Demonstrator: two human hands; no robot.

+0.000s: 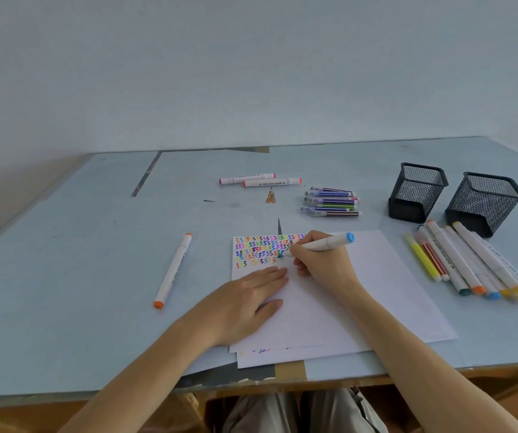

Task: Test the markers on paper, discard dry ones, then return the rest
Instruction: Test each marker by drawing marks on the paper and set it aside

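My right hand (pixel 320 260) grips a white marker with a blue end cap (pixel 329 243), its tip touching the white paper (pixel 376 276) beside rows of coloured squiggles (pixel 264 248). My left hand (pixel 248 298) lies flat on the paper's left part, fingers together, holding nothing. A white marker with orange ends (pixel 173 270) lies alone to the left of the sheet. Several markers (pixel 470 264) lie in a fan on the right. Two white markers with red ends (pixel 261 180) lie further back. A pile of thin pens (pixel 331 202) rests behind the paper.
Two black mesh pen holders (pixel 415 192) (pixel 482 203) stand at the back right on the pale blue table (pixel 95 245). More sheets stick out under the top paper near the table's front edge (pixel 282 382). A small brown scrap (pixel 271 196) lies behind the paper.
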